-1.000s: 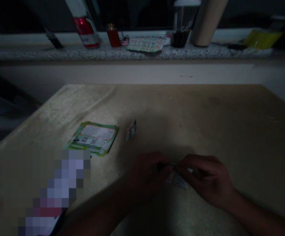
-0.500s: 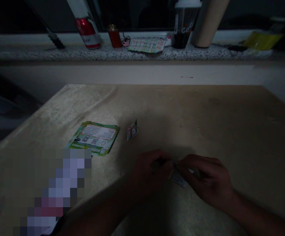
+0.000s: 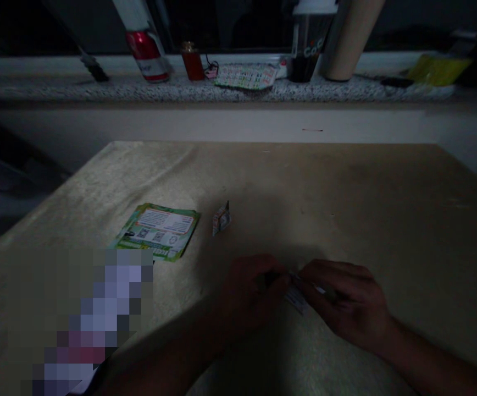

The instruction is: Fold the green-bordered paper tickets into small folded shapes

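Both hands meet low in the middle of the head view, pinching one small piece of printed paper (image 3: 296, 300) between them. My left hand (image 3: 257, 286) has thumb and forefinger closed on its upper left edge. From the other side, my right hand (image 3: 345, 300) pinches the same paper, with a pale bit of it showing between the fingers. Most of the paper is covered by the fingers, and its folds are too dark to make out. Beyond my left hand a small folded paper piece (image 3: 222, 219) stands on the table. A stack of green printed leaflets (image 3: 160, 231) lies to its left.
The pale table (image 3: 345, 187) reaches back to a wall. On the granite sill (image 3: 118, 91) stand a red can (image 3: 145, 55), an orange bottle (image 3: 192, 61), a blister-like printed packet (image 3: 244, 76), a dark cup (image 3: 306, 49), a tan cylinder (image 3: 351, 44) and a yellow packet (image 3: 438, 69). The lower left is pixelated.
The paper between my fingers has tilted slightly, and its lower end has shifted a little to the left. Both hands have barely moved.
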`<state>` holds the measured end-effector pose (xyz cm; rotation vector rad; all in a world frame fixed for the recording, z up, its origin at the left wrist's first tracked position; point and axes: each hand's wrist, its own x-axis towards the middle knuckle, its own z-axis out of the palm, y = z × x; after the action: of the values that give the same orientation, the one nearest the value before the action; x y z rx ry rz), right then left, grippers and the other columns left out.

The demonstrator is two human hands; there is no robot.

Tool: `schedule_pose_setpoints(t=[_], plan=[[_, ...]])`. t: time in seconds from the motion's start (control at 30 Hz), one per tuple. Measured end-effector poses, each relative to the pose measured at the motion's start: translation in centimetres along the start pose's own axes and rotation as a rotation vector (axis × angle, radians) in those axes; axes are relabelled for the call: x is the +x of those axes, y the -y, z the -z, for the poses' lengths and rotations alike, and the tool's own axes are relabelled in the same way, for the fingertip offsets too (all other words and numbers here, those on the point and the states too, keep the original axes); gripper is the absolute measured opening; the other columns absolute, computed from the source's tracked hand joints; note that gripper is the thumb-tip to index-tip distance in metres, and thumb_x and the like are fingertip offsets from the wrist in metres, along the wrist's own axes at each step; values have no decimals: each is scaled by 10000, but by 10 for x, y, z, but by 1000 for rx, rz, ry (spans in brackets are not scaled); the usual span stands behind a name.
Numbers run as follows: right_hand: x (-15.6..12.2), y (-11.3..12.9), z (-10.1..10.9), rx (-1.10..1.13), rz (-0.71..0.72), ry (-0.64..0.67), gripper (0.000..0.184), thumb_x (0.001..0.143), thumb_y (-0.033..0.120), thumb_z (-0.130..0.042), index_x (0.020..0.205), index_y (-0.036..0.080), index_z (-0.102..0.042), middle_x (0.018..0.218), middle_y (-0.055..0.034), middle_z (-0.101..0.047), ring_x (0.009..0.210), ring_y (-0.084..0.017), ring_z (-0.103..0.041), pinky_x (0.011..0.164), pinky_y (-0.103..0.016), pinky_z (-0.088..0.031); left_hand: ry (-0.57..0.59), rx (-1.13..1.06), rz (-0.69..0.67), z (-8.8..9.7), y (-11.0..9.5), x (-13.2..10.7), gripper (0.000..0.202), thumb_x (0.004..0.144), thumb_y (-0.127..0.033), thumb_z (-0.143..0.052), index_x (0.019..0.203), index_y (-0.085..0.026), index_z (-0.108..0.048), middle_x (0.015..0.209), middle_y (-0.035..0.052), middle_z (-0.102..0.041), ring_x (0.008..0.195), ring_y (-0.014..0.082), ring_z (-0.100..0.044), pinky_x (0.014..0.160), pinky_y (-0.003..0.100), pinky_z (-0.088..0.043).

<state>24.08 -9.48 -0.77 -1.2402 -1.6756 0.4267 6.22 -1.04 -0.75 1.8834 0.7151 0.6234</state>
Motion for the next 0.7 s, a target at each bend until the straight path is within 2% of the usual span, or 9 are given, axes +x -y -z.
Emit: schedule_pose_setpoints(t=[0.13, 0.27, 0.37, 0.5, 0.6, 0.7], plan=[[1, -1, 0, -5, -86, -4, 113, 889, 135, -674, 781, 163, -691, 586, -2, -642, 463, -94, -543, 437, -217, -401, 8, -34, 22, -1, 0, 1, 165, 877, -233, -612, 748, -149, -672, 634, -20, -615, 595, 107, -554, 581, 205, -398], [1, -4, -1, 68, -208, 71, 149, 900, 199, -666, 755, 170, -688, 577, 2, -647, 466, -103, -563, 433, -211, -420, -3, 12, -77, -2, 1, 2, 178, 885, -231, -587, 741, -147, -652, 634, -17, -594, 585, 106, -535, 573, 213, -377], [1, -3, -1, 59, -201, 95, 156, 902, 188, -652, 752, 167, -688, 579, 4, -637, 462, -99, -545, 432, -217, -410, 27, 62, -112, -2, 2, 2, 203, 883, -214, -575, 699, -146, -628, 609, -23, -554, 557, 97, -487, 560, 223, -346], [2, 0, 0, -6, -81, 46, 122, 885, 137, -657, 774, 162, -700, 570, 10, -624, 460, -95, -543, 441, -222, -406, 20, 79, -63, -2, 0, 2, 206, 861, -208, -597, 665, -149, -620, 589, -27, -538, 548, 99, -478, 543, 221, -334], [1, 0, 0, -13, -114, -23, 90, 881, 138, -678, 812, 178, -719, 598, 9, -670, 452, -89, -557, 436, -209, -421, 8, 13, 11, -2, -2, 3, 184, 877, -258, -614, 746, -147, -680, 644, -1, -631, 595, 120, -562, 576, 221, -394], [1, -2, 0, 12, -166, -80, 81, 875, 155, -688, 805, 187, -713, 599, 12, -688, 435, -84, -561, 413, -190, -421, -12, -4, 32, -1, -4, 4, 207, 879, -283, -629, 740, -144, -693, 632, 2, -647, 585, 119, -570, 584, 222, -409]])
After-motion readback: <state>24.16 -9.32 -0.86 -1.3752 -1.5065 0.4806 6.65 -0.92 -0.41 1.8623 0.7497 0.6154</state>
